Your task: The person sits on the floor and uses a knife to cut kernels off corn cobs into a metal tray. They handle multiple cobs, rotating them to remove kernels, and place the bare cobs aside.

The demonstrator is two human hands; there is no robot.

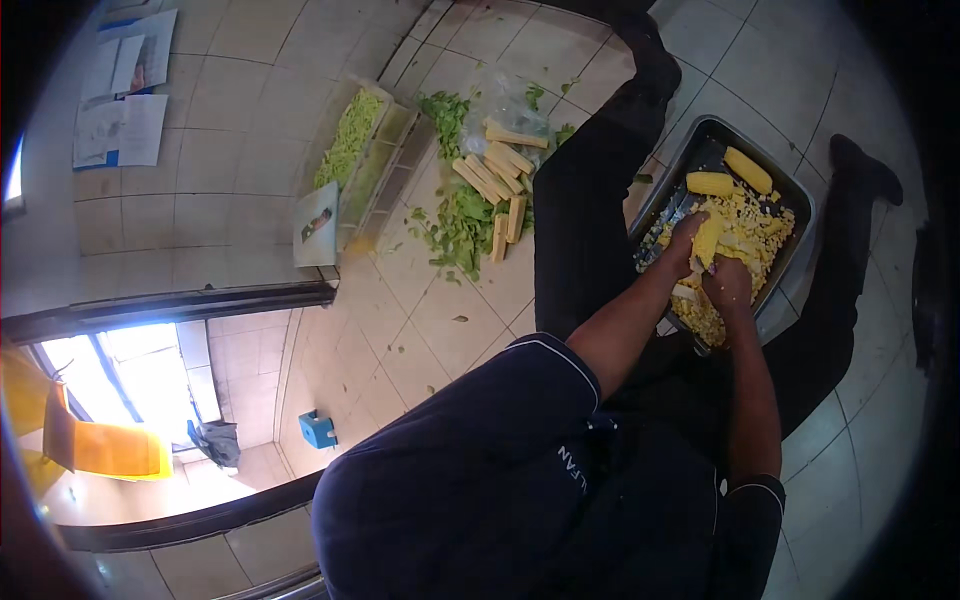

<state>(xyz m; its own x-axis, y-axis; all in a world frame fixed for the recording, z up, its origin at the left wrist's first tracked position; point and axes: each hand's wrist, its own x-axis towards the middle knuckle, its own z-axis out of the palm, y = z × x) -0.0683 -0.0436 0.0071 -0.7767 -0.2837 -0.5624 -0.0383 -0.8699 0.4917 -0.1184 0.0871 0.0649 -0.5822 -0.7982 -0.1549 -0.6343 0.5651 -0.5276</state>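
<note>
My left hand (686, 238) grips a yellow corn cob (706, 238) over a dark metal tray (804, 217) between my legs. Close against the cob's lower end is my right hand (729, 283), its fingers curled; a small purplish thing shows by them, too small to identify. Loose corn kernels (761, 244) cover much of the tray. Two more yellow cobs, one lying level (709, 184) and one slanted (748, 170), rest at its far end. A pale piece of cob (684, 292) lies near my wrists.
Pale stripped cobs (480, 178), green leaves (466, 225) and a clear plastic bag (499, 112) lie on the tiled floor beyond my left leg. Nearby stand a container of chopped greens (352, 135) and a white board (317, 225). A blue stool (318, 430) stands near the doorway.
</note>
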